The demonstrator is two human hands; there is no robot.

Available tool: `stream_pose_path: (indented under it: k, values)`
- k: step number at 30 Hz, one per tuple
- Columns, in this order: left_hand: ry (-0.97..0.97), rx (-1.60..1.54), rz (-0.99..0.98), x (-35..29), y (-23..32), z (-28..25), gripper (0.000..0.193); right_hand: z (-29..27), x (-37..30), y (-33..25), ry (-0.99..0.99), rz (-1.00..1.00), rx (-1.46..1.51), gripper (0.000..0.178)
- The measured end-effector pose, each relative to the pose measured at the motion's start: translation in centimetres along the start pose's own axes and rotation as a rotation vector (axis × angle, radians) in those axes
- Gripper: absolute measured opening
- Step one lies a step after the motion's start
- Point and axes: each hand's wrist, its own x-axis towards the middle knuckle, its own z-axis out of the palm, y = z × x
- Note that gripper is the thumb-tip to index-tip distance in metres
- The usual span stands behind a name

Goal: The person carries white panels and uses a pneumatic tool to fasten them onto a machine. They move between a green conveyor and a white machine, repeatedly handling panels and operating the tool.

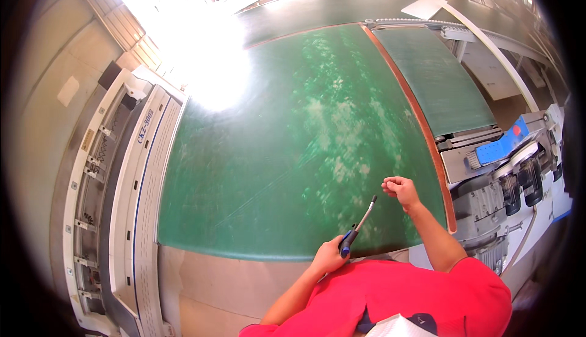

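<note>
My left hand (pixel 329 256), low in the middle of the view, is closed around an air blow gun (pixel 348 241). The blow gun has a dark body with blue parts, and its thin metal tube ends in a black tip slanting up and right. To the right, my right hand (pixel 400 192) is raised over the green belt surface (pixel 244 172). Its fingers are curled together near the tip, apart from it; whatever they may hold is hidden. Pale, dusty streaks cover the belt from beside my right hand toward the far end.
A long white machine (pixel 143 172) runs along the left side. An orange-brown strip (pixel 408 90) borders the belt on the right, with a second green belt (pixel 433 81) beyond. Machinery with a blue cover (pixel 502 146) and motors stands at the right. Strong light glares at the back left.
</note>
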Motion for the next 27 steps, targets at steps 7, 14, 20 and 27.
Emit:
stream_pose_path:
  k: [7, 14, 20, 27]
  values:
    - [0.061, 0.029, -0.016, 1.5, 1.0, 2.0, 0.042, -1.9, 1.4, 0.4, -0.037, -0.021, 0.051, 0.02]
    - [0.079, 0.061, -0.051, 2.9, 3.1, 4.1, 0.042, -4.2, 3.0, 0.8, -0.126, -0.05, 0.087, 0.022]
    - [0.088, 0.031, -0.059, 4.4, 5.1, 6.2, 0.04, -6.0, 3.4, 0.4, -0.143, -0.052, 0.144, 0.021]
    - [0.107, 0.035, -0.075, 5.6, 7.5, 8.4, 0.039, -8.0, 3.7, -0.7, -0.154, -0.026, 0.124, 0.021]
